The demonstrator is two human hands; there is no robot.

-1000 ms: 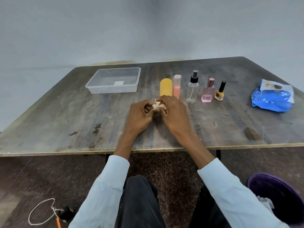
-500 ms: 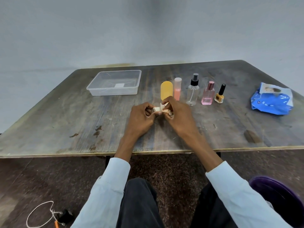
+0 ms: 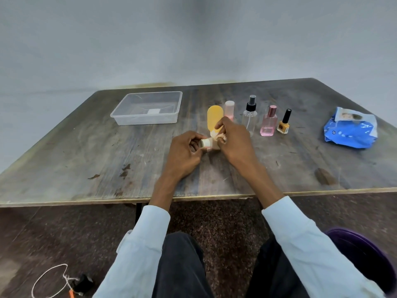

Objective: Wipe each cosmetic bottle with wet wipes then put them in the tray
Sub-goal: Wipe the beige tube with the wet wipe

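Clear plastic tray (image 3: 148, 108) at 11 o'clock holds no bottles, so I judge all six remain. My left hand (image 3: 182, 153) grips a small bottle (image 3: 206, 143) mid-table, lying sideways, cap toward 9 o'clock; my right hand (image 3: 235, 138) pinches a wipe (image 3: 216, 135) against it.

Over the worn table (image 3: 86, 160), the left hand (image 3: 182, 153) grips a small white-capped bottle (image 3: 207, 143) while the right hand (image 3: 236, 140) pinches a wipe (image 3: 217, 135) against it — clear tray (image 3: 148, 119) far left, blue wipes pack (image 3: 352, 130) right.
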